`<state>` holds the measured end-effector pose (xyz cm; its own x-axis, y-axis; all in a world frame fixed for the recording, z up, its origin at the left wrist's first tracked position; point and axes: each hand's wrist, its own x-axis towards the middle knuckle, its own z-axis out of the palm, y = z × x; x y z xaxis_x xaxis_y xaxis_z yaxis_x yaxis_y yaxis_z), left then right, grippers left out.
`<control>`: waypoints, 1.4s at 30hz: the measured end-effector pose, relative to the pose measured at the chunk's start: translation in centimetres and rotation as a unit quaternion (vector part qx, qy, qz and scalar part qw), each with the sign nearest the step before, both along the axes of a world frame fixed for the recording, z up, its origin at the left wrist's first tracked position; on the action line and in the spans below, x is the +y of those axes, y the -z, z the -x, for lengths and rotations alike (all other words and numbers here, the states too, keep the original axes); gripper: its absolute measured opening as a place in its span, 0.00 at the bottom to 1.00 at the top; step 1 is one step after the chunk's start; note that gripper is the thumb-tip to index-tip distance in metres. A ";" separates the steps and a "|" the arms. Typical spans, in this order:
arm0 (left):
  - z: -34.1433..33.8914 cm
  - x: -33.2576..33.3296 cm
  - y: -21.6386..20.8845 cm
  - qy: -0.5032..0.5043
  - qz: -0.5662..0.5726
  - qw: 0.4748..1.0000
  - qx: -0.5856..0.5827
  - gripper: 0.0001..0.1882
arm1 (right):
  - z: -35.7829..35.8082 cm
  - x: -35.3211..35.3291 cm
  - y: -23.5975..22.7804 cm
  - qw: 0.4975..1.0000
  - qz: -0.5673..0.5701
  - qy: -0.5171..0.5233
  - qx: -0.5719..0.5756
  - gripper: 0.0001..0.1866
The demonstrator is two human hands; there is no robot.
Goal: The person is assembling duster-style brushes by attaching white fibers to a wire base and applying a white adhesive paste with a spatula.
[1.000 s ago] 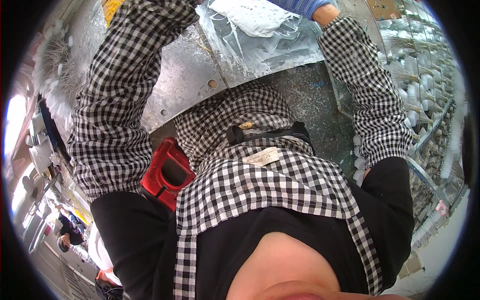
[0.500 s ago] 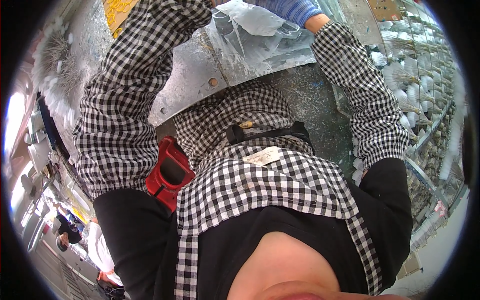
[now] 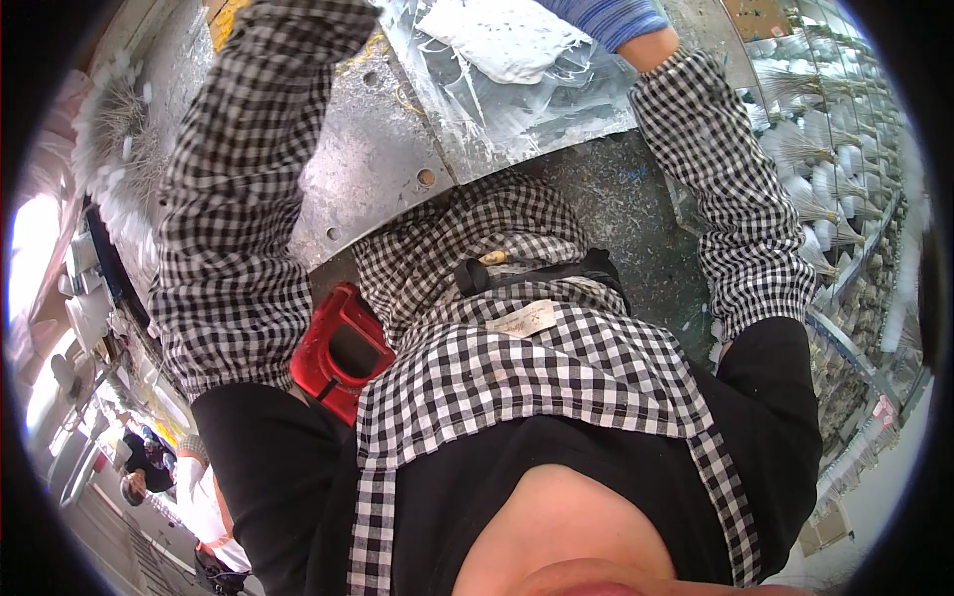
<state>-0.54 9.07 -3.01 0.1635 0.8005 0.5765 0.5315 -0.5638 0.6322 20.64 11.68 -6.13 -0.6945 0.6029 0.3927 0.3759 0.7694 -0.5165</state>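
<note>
At the top edge my right hand [image 3: 616,18] shows in a blue striped knit glove. Its fingers run out of the picture, so what it may hold is hidden. Just left of it lies a flattened white mass [image 3: 512,40], like thick paste, on a smeared clear plastic sheet [image 3: 517,121] over the metal worktop [image 3: 368,164]. My left arm, in a checked sleeve [image 3: 238,199], reaches up to the top edge. The left hand itself lies beyond the picture.
Racks of white bristly bundles [image 3: 830,189] stand along the right, and more bristles [image 3: 119,119] sit at the far left. A red plastic object [image 3: 316,343] is by my left side. Yellow bands [image 3: 225,22] lie top left. Another person [image 3: 204,497] is at the lower left.
Both hands have shifted outward, away from the white mass, and the left has left the picture. More of the mass and the plastic sheet now shows.
</note>
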 end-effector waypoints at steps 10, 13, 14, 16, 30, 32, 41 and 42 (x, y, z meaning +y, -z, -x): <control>2.1 0.6 -0.7 -0.089 0.110 0.971 -0.195 0.11 | 1.9 -2.4 -3.7 0.998 -0.017 0.006 -0.067 0.16; 1.3 0.1 -0.8 -0.113 0.144 0.960 -0.212 0.11 | 1.9 -2.0 -4.6 0.992 0.028 0.028 -0.121 0.19; 0.5 0.7 -1.2 -0.099 0.144 0.961 -0.216 0.11 | 1.3 -1.8 -5.3 0.991 0.026 0.042 -0.126 0.19; 1.9 -0.4 -1.2 -0.127 0.174 0.947 -0.238 0.11 | 2.7 -2.0 -5.7 0.989 0.049 0.023 -0.138 0.22; 1.1 0.4 0.0 -0.168 0.168 0.942 -0.236 0.11 | 3.4 -1.2 -5.6 0.985 0.088 0.026 -0.145 0.28; 1.8 0.8 0.3 -0.170 0.169 0.943 -0.230 0.11 | 3.6 -1.3 -5.8 0.985 0.085 0.025 -0.148 0.29; 2.4 -1.0 -0.1 -0.202 0.210 0.913 -0.286 0.14 | 4.2 -0.1 -4.3 0.974 0.203 -0.069 -0.073 0.36; 1.6 -0.9 -0.3 -0.176 0.203 0.921 -0.283 0.16 | 4.1 -0.1 -4.2 0.974 0.204 -0.071 -0.062 0.36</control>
